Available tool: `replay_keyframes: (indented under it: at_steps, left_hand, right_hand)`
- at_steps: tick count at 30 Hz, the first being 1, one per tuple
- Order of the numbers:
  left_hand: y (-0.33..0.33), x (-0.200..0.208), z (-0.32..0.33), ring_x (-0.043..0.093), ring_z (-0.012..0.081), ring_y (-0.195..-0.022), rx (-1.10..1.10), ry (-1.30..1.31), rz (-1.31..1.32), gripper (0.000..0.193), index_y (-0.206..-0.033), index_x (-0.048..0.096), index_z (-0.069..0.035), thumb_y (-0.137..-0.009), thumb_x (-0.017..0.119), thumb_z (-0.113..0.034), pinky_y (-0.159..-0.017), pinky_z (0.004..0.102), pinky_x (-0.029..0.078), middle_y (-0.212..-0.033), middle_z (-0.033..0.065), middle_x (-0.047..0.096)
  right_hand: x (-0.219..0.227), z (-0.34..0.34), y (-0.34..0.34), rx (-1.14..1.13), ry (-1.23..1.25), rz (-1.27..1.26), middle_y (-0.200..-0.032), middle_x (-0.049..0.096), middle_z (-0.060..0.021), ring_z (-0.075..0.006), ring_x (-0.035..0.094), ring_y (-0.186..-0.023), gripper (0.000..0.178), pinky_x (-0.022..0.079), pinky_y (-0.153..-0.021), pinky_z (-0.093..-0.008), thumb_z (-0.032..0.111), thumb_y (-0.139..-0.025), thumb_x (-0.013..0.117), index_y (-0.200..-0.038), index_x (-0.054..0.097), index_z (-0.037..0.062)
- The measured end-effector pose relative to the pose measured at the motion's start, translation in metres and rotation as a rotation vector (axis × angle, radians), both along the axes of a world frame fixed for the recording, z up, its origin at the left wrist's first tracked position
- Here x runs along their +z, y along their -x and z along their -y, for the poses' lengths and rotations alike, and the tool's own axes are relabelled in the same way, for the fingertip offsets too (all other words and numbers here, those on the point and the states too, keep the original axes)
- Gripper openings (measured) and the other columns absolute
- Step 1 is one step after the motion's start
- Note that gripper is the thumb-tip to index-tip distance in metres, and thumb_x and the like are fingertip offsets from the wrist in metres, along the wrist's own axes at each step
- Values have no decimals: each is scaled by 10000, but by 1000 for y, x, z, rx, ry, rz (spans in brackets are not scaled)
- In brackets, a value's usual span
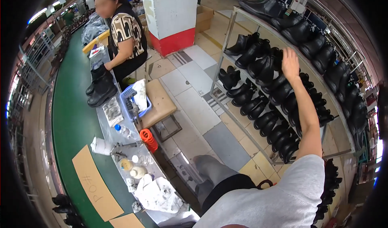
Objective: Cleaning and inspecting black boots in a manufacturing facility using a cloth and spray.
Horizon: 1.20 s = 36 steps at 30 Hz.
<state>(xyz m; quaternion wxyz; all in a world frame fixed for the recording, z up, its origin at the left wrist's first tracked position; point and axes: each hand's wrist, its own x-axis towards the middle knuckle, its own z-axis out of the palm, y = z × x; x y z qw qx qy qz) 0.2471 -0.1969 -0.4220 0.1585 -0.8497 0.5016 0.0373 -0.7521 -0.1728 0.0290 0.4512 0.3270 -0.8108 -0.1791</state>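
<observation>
My right hand (290,64) reaches out over the metal shoe rack, back of the hand up, fingers stretched and slightly apart. Its thumb is hidden, and no object shows in its grasp. Just left of the fingers stand black ankle boots (264,69) on the middle shelf; whether the fingertips touch one I cannot tell. Larger black boots (311,46) line the top shelf to the right of the hand. On the lower shelf sit rows of small black shoes (268,123). My left hand is out of view.
A green conveyor (74,119) runs along the left beside a narrow bench with bottles, white rags (159,195) and a blue basket (128,102). A seated co-worker (125,34) touches black boots (101,90). A stool (155,102) and a red-and-white pillar (171,22) stand between bench and rack.
</observation>
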Motion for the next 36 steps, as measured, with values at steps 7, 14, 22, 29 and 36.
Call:
replay_keyframes:
  at_steps: [7, 14, 22, 29, 36]
  left_hand:
    - [30, 68, 7, 572, 354, -1057, 10, 52, -758, 653, -1206, 522, 60, -836, 613, -471, -801, 462, 519, -1138, 258, 580]
    - [100, 113, 21, 533, 312, -1118, 410, -69, -370, 1071, -1334, 360, 103, -637, 755, -606, -950, 368, 448, -1280, 256, 485]
    - [100, 62, -4, 529, 317, -1125, 441, -112, -467, 1036, -1321, 377, 107, -663, 724, -615, -952, 370, 445, -1269, 264, 491]
    - [104, 78, -17, 526, 321, -1132, 450, -116, -513, 1008, -1309, 392, 109, -687, 697, -622, -953, 371, 444, -1259, 272, 496]
    - [105, 112, 7, 523, 325, -1139, 354, -148, -542, 982, -1298, 406, 112, -710, 670, -629, -955, 373, 442, -1249, 280, 502]
  right_hand:
    - [-18, -6, 73, -371, -15, -248, -1202, 513, -115, -248, 486, -1101, 319, 415, -893, -323, 111, -845, 479, -1151, 503, 26]
    - [12, -16, 84, -330, 51, -72, -966, 535, -91, -250, 541, -921, 149, 455, -794, -328, 73, -799, 519, -946, 495, 76]
    - [35, -28, 83, -157, 55, -9, -883, 537, -150, -325, 558, -837, 157, 496, -723, -409, -11, -754, 518, -898, 466, 23]
    - [41, -33, 70, -130, 64, 96, -897, 521, -146, -338, 539, -851, 328, 477, -709, -420, -66, -660, 617, -909, 426, 28]
    - [58, -18, 17, -59, 99, 167, -861, 510, -120, -304, 542, -825, 339, 471, -701, -398, -46, -642, 660, -904, 458, 30]
